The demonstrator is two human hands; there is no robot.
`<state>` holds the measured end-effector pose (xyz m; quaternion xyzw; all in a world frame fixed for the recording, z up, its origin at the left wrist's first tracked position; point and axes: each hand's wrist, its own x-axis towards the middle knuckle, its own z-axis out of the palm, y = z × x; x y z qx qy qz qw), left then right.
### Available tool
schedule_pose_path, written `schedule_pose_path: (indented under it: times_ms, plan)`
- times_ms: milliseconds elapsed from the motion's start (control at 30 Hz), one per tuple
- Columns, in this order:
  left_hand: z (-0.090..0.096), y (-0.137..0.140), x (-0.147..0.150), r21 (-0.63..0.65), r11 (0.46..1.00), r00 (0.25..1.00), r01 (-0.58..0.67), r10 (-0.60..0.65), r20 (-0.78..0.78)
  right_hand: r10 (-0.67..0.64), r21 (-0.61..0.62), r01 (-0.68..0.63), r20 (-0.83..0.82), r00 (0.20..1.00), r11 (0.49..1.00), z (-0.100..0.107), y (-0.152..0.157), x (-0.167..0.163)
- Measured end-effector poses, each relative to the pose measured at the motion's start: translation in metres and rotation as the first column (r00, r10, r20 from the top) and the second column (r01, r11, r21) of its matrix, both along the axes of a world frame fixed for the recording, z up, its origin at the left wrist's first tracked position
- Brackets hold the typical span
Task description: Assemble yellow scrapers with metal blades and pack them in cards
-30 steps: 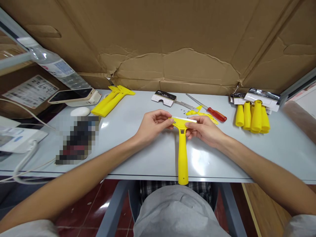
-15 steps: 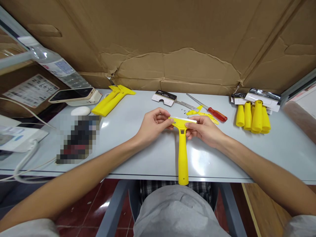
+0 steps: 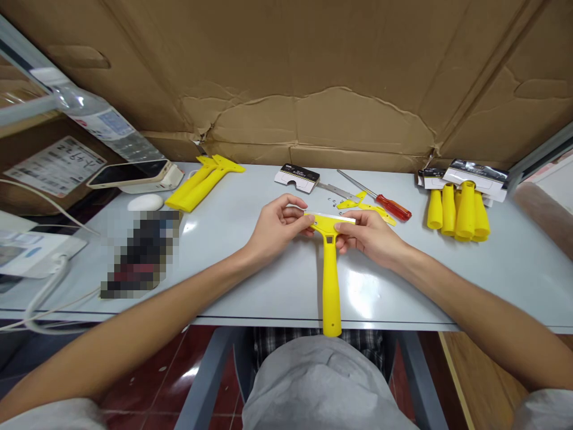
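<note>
A yellow scraper is held between my two hands, its handle pointing toward me over the table's front edge. My left hand pinches the left corner of its wide head. At the opposite corner, my right hand grips with the thumb on top and fingers beneath. A thin metal blade runs along the head's far edge, partly covered by my fingers. Just beyond lie loose yellow scraper plates, small screws, a long blade strip and a red-handled screwdriver.
Two yellow scrapers lie at the back left, near a phone, a white mouse and a plastic bottle. Several yellow handles with card packs sit at the right. A cardboard sheet stands behind the table.
Both hands keep the same hold on the scraper. The whole view has shifted very slightly; nothing else has visibly moved.
</note>
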<state>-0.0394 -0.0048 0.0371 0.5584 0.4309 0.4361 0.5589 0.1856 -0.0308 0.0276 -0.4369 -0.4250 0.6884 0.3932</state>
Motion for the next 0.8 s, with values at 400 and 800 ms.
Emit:
schedule_pose_path:
  times_ms: [400, 800]
  plan:
    - [-0.001, -0.006, -0.004, -0.096, 0.951, 0.955, 0.295, -0.298, -0.012, -0.196, -0.078, 0.19, -0.088, 0.977, 0.979, 0.005, 0.001, -0.003]
    - [0.003, -0.013, -0.01, 0.374, 0.823, 0.784, 0.429, -0.133, -0.607, 0.01, 0.002, -0.01, 0.039, 0.999, 1.0, 0.0, -0.007, -0.006]
